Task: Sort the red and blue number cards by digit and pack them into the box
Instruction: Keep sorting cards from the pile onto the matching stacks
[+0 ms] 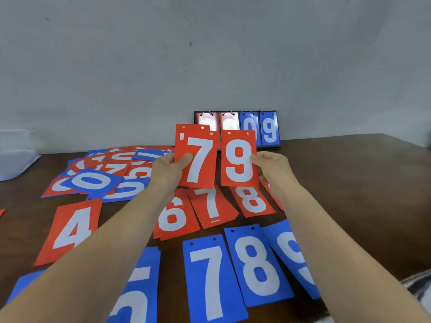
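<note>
Sorting step; packing not started. Bench (349,183) carries sorted rows. Just above the red 7 pile (212,206), left hand (168,166) pinches red 7 (198,159) and right hand (270,166) pinches red 9 (239,159). Next: 7 onto that pile, 9 two piles right of it.

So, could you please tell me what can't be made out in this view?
Head view:
Cards behind the red 7 card: digits hidden by it.
Red card right of the red 8 card: digit covered by the right hand and forearm.
Scoreboard's red panels: washed out by glare, partly behind held cards.
Clear box: cut off by the left edge.
</note>
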Demonstrator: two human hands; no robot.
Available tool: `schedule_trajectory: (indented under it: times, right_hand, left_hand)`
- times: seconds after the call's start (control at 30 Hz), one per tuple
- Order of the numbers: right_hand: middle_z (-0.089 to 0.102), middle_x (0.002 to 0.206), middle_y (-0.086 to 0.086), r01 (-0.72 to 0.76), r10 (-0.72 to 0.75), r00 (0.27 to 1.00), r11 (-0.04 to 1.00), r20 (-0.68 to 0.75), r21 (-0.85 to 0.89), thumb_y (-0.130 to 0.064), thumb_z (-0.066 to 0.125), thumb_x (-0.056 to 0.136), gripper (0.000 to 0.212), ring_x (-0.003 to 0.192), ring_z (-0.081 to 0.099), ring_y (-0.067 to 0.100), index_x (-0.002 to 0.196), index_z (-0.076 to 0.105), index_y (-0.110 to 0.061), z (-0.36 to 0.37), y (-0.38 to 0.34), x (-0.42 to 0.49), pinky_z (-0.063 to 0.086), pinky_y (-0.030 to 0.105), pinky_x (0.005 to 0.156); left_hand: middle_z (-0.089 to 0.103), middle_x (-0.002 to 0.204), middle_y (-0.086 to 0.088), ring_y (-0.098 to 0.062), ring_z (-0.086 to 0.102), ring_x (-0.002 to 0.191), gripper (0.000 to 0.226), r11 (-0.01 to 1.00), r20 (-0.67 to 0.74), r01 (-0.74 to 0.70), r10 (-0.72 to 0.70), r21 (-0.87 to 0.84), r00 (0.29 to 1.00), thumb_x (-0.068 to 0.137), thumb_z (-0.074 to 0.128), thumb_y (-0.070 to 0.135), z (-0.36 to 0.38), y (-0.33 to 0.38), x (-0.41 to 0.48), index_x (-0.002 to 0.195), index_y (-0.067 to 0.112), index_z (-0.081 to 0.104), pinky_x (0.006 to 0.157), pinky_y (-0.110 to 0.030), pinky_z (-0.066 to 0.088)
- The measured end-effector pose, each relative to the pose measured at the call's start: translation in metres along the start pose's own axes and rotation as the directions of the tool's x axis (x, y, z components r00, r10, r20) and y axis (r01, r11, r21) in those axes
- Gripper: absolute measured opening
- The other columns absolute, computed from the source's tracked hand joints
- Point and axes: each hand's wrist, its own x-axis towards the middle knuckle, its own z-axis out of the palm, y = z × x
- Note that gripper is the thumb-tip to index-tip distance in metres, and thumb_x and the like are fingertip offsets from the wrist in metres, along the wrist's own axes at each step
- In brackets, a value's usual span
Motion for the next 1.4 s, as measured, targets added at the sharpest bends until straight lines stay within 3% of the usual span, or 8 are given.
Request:
schedule_trajectory:
  times: [0.2,0.53,0.73,0.8,0.9,1.0,1.1,1.4]
  right_hand:
    - [0.069,0.110,0.009,-0.119,0.103,0.970,0.991,-0.220,-0.061,-0.018,0.065,0.091,0.015,0.103,0.065,0.027,0.104,0.068,-0.011,-0.066,0.036,0.018,0.052,0.045,0.094]
    - [0.065,0.118,0.009,-0.289,0.173,0.916,0.910,-0.362,-0.297,-0.022,0.064,0.090,0.024,0.108,0.058,0.026,0.112,0.069,-0.011,-0.093,0.074,0.059,0.047,0.037,0.087]
    - [0.054,0.077,0.005,-0.424,0.138,0.879,0.662,-0.456,-0.618,-0.018,0.059,0.092,0.014,0.082,0.055,0.023,0.080,0.061,-0.010,-0.086,0.075,0.058,0.045,0.032,0.069]
    - [0.060,0.087,0.006,-0.412,0.068,0.875,0.624,-0.479,-0.664,-0.020,0.055,0.093,0.014,0.085,0.058,0.023,0.089,0.065,-0.011,-0.082,0.075,0.058,0.046,0.032,0.067]
    - [0.064,0.094,0.001,-0.248,-0.041,0.915,0.725,-0.400,-0.643,-0.025,0.055,0.095,0.018,0.080,0.060,0.017,0.101,0.069,-0.017,-0.068,0.061,0.050,0.047,0.029,0.062]
    - [0.066,0.089,-0.006,-0.005,-0.001,1.000,0.944,-0.019,-0.331,-0.026,0.065,0.090,0.009,0.085,0.059,0.009,0.097,0.069,-0.021,-0.032,0.030,0.027,0.044,0.029,0.079]
    - [0.072,0.090,-0.007,0.011,0.053,0.961,0.973,0.271,-0.231,-0.032,0.067,0.089,0.011,0.090,0.059,0.005,0.095,0.068,-0.023,0.005,0.013,0.003,0.040,0.031,0.086]
    - [0.071,0.083,-0.002,-0.042,0.038,0.999,0.990,-0.035,-0.134,-0.018,0.063,0.092,0.013,0.092,0.058,0.013,0.079,0.063,-0.023,0.002,0.007,0.029,0.042,0.036,0.097]
  left_hand:
    - [0.068,0.106,0.000,-0.019,0.066,0.093,0.032,1.000,-0.021,0.008,-0.008,0.003,1.000,0.095,0.060,0.034,0.025,-0.014,-0.014,0.121,0.015,0.063,0.079,-0.033,0.053]
    - [0.068,0.111,-0.004,-0.025,0.067,0.103,0.020,0.997,0.018,0.071,-0.072,0.036,0.997,0.098,0.055,0.037,0.053,-0.018,-0.022,0.109,0.021,0.058,0.094,-0.043,0.054]
    - [0.067,0.108,-0.002,-0.024,0.067,0.103,0.017,0.995,0.010,0.091,-0.092,0.049,0.996,0.098,0.054,0.038,0.054,-0.019,-0.024,0.105,0.022,0.056,0.092,-0.041,0.054]
    - [0.067,0.108,-0.002,-0.024,0.067,0.103,0.014,0.995,-0.009,0.094,-0.093,0.038,0.996,0.098,0.054,0.038,0.051,-0.020,-0.025,0.095,0.024,0.056,0.092,-0.041,0.054]
    - [0.067,0.107,-0.002,-0.024,0.067,0.104,0.014,0.993,-0.050,0.112,-0.113,-0.028,0.992,0.097,0.056,0.036,0.047,-0.018,-0.027,0.087,0.028,0.054,0.095,-0.046,0.053]
    - [0.066,0.105,-0.001,-0.024,0.065,0.106,0.013,0.984,-0.055,0.149,-0.155,-0.093,0.986,0.098,0.055,0.036,0.044,-0.015,-0.031,0.105,0.026,0.057,0.097,-0.046,0.052]
    - [0.065,0.109,-0.001,-0.023,0.064,0.106,0.036,0.979,-0.050,0.162,-0.169,-0.123,0.984,0.098,0.055,0.035,0.040,-0.014,-0.036,0.130,0.017,0.056,0.092,-0.040,0.052]
    - [0.048,0.145,-0.011,-0.027,0.046,0.132,0.052,0.958,-0.201,0.221,-0.183,0.186,0.962,0.099,0.056,0.028,0.022,-0.030,-0.036,0.144,0.006,0.044,0.099,-0.034,0.042]
